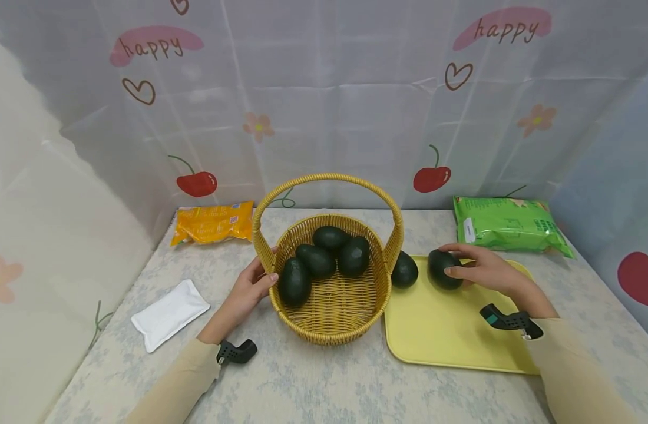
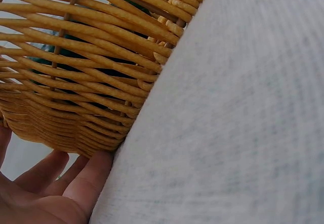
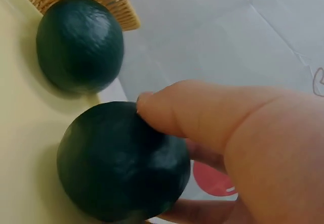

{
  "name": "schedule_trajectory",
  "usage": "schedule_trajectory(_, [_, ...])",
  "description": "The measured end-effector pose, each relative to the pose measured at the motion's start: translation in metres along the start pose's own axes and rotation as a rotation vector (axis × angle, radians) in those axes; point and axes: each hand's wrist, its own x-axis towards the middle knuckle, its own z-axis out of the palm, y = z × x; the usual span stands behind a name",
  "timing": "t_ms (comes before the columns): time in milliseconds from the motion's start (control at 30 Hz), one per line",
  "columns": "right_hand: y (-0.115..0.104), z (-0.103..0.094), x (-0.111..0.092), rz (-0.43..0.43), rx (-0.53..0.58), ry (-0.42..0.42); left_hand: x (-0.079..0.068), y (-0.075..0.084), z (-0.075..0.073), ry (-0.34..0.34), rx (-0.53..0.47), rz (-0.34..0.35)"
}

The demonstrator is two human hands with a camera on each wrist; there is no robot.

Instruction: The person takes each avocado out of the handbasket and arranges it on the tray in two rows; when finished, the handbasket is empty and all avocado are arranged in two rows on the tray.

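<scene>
My right hand [image 1: 485, 270] grips a dark green avocado [image 1: 442, 270] at the far left part of the yellow tray [image 1: 456, 335]. The right wrist view shows the thumb and fingers around this avocado [image 3: 121, 163]. Beside it lies a second avocado [image 1: 405, 271], at the tray's edge close to the basket. The yellow wicker basket [image 1: 329, 338] stands upright in the middle, its tall handle raised, with several avocados [image 1: 316, 261] inside. With its thumb at the rim, my left hand [image 1: 252, 282] holds the basket's left side; in the left wrist view its fingers [image 2: 91, 181] touch the weave.
An orange packet [image 1: 212, 222] lies at the back left, and a white packet [image 1: 170, 315] is left of my left forearm. Behind the tray sits a green packet [image 1: 509, 227]. A printed curtain [image 1: 329, 100] hangs along the table's back edge.
</scene>
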Motion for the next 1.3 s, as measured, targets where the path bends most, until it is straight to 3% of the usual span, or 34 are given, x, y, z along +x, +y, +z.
schedule_trajectory(367, [0.0042, -0.0075, -0.0029, 0.038, -0.046, 0.031, -0.0002, 0.0015, -0.0001, -0.001, 0.0, -0.007])
schedule_trajectory(1100, [0.0023, -0.0038, -0.0023, 0.063, 0.019, -0.011, -0.0007, 0.0004, -0.0007, -0.002, -0.014, -0.002])
schedule_trajectory(1300, [0.0014, -0.0012, -0.0012, 0.037, 0.047, -0.025, -0.0003, 0.0002, -0.0003, -0.006, -0.006, 0.0])
